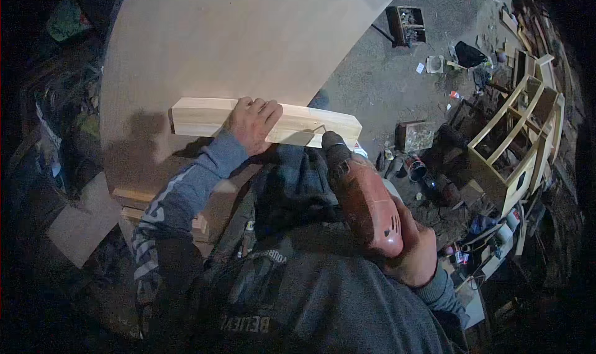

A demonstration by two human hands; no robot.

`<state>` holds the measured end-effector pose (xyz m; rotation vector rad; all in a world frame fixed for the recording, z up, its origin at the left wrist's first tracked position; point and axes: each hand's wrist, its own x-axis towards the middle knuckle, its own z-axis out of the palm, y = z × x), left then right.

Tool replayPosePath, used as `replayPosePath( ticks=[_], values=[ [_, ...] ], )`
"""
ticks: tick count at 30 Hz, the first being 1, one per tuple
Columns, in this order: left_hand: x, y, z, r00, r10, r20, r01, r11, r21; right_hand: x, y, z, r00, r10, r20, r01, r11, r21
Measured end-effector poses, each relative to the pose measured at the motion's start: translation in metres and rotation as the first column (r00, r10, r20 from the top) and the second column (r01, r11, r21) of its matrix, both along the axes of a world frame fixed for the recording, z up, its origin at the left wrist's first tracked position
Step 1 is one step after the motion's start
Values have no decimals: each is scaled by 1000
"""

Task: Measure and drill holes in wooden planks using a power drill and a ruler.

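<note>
My left hand is closed over the middle of a pale wooden beam, its fingers wrapped across the top face. The beam lies crosswise on a large wooden board, and its right end sticks out past the board's edge. In my right hand is a worn red power drill; the drill's body hides most of the fingers. Its dark chuck points up and left, and the thin bit meets the beam's face near the right end. I cannot tell how deep the bit sits.
Wooden strips lie at the board's near left edge. On the floor to the right are a slatted wooden frame, a tin can and scattered scraps. A dark open box of small metal pieces stands farther off.
</note>
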<state>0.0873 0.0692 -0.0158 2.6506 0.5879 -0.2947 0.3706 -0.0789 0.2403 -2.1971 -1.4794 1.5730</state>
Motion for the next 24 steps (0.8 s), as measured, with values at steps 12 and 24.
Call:
replayPosePath(
  ticks=[12,24],
  values=[
    [0,-9,-4,1000,6,-5,-6,1000,26,-8,-5,-13,997,41,67,-41,999,-3],
    [2,-23,4,1000,-14,12,12,984,178,-9,-7,-23,980,76,184,-67,996,-56]
  ],
)
